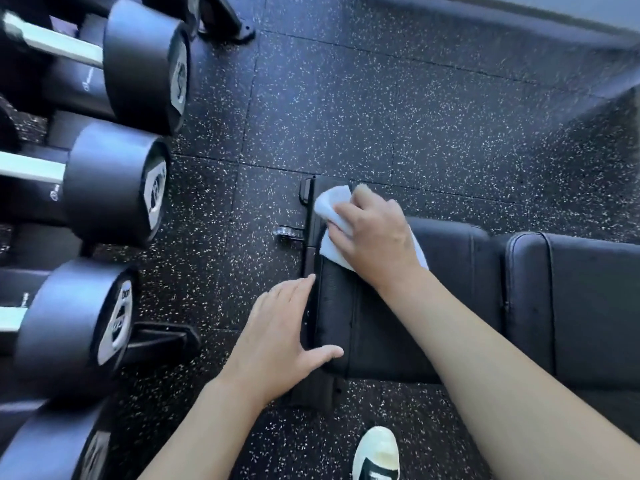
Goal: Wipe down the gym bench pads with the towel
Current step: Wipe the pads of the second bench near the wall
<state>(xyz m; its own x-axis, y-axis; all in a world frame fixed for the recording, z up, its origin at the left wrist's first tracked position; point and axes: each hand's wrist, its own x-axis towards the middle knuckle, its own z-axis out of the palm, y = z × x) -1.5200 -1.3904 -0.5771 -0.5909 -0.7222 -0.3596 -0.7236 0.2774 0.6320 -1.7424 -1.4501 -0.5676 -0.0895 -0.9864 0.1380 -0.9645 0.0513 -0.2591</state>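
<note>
Head view: right hand (375,237) presses the towel (332,209) on the bench pad's (381,327) far end corner; left hand (277,327), fingers flat and holding nothing, steadies its near edge.

The right hand (375,237) presses a white towel (332,206) on the black bench pad (381,323). The left hand (280,337) rests flat on its end, near big dumbbells (114,181).

Black dumbbells (104,185) with silver handles line a rack along the left, their labelled round ends facing right. Black rubber floor tiles (381,98) flecked with white fill the scene. A cream-and-black sneaker (376,453) stands at the bottom edge.
</note>
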